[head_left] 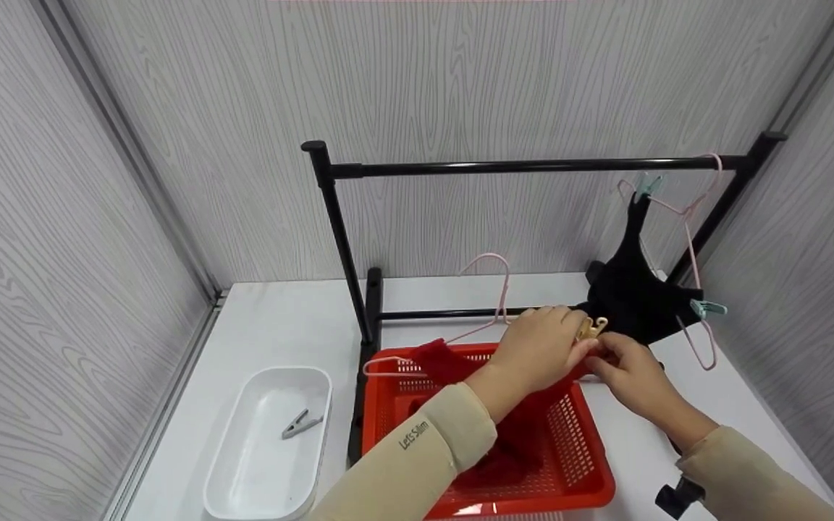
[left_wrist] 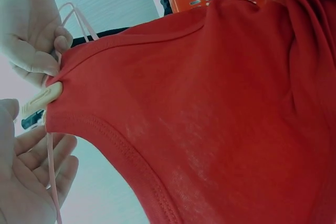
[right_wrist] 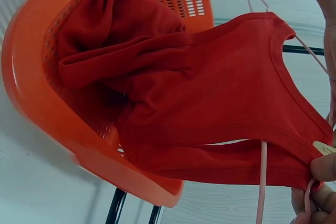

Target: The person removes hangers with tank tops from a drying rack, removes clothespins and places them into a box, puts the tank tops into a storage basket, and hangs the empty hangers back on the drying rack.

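Observation:
A red sleeveless top (right_wrist: 231,77) hangs on a pink hanger (head_left: 504,286), its lower part bunched in a red basket (head_left: 594,481). My left hand (head_left: 540,347) has its thumb and fingers around a yellow clothespin (head_left: 592,328). In the left wrist view, the front of that clothespin overlaps the top's strap end, beside the hanger wire. Close against it, my right hand (head_left: 634,373) pinches the same strap with thumb and fingers. The right thumb shows at the strap's edge in the right wrist view.
A black rack (head_left: 533,166) stands behind the basket. On its right end a black garment (head_left: 623,289) hangs from another pink hanger, held by light blue clothespins (head_left: 709,308). To the left, a white tray (head_left: 225,463) holds a grey clothespin (head_left: 301,425).

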Demonstrator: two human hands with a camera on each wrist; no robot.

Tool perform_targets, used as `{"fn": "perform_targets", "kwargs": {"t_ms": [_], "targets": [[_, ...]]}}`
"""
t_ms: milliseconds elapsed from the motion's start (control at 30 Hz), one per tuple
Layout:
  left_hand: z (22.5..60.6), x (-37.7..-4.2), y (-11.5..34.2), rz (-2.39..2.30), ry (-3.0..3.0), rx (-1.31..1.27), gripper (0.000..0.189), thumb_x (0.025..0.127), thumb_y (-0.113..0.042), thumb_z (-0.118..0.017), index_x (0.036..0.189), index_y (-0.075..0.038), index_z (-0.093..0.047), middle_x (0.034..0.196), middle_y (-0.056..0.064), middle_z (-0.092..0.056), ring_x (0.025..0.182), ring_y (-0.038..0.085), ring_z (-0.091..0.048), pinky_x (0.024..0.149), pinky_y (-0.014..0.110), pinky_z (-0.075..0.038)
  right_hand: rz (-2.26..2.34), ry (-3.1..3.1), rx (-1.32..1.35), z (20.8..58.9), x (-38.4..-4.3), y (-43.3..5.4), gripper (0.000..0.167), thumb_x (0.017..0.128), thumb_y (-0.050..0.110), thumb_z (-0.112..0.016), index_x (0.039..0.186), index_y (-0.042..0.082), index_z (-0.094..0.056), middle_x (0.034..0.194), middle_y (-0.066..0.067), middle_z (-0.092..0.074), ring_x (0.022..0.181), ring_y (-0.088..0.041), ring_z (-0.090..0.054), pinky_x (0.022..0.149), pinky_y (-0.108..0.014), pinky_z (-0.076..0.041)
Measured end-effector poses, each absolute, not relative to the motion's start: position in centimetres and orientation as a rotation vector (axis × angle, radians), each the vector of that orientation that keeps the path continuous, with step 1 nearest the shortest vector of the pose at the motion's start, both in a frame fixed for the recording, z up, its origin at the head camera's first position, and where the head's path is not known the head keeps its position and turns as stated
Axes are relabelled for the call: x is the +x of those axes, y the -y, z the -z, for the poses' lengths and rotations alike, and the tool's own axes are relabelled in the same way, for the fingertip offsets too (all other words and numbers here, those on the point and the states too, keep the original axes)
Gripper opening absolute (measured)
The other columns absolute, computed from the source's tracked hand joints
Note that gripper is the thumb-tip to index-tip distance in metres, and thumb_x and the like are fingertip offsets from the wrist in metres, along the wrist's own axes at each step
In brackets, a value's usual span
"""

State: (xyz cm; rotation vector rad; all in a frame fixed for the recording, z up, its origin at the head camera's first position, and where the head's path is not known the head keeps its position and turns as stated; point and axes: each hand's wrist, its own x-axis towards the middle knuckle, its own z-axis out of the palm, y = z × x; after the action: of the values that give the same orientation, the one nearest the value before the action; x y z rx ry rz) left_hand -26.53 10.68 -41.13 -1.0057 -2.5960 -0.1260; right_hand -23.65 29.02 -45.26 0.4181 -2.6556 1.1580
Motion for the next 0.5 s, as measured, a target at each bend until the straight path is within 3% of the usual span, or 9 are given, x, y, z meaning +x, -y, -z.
{"fn": "perform_targets", "kwargs": {"t_ms": [200,500], "targets": [[41.25,-26.45,-10.88,0.291,2.604,-1.017,0.039,0.103,-0.049,-0.048,0.125,-0.019,-0.061,0.112,-0.008,-0.066,0.104,0.009,-0.064,0.091,0.024,-0.05,-1.157,2.65,0.423,45.29,-23.62,-29.0,0.015,0.094,0.005,-0.066,0.108,0.0,-0.069,0.095,-0.007,-0.069,0.079,-0.01,-0.063,0.069,-0.022,-0.053],[41.6,-26.24,-10.93,0.482,2.577,-1.054,0.035,0.1,-0.044,-0.059,0.122,-0.017,-0.06,0.099,-0.009,-0.066,0.087,0.006,-0.065,0.075,0.02,-0.051,-1.127,2.677,0.397,45.33,-23.49,-29.02,0.013,0.095,0.009,-0.068,0.105,0.002,-0.069,0.094,-0.005,-0.068,0.078,-0.01,-0.06,0.069,-0.021,-0.052]]}}
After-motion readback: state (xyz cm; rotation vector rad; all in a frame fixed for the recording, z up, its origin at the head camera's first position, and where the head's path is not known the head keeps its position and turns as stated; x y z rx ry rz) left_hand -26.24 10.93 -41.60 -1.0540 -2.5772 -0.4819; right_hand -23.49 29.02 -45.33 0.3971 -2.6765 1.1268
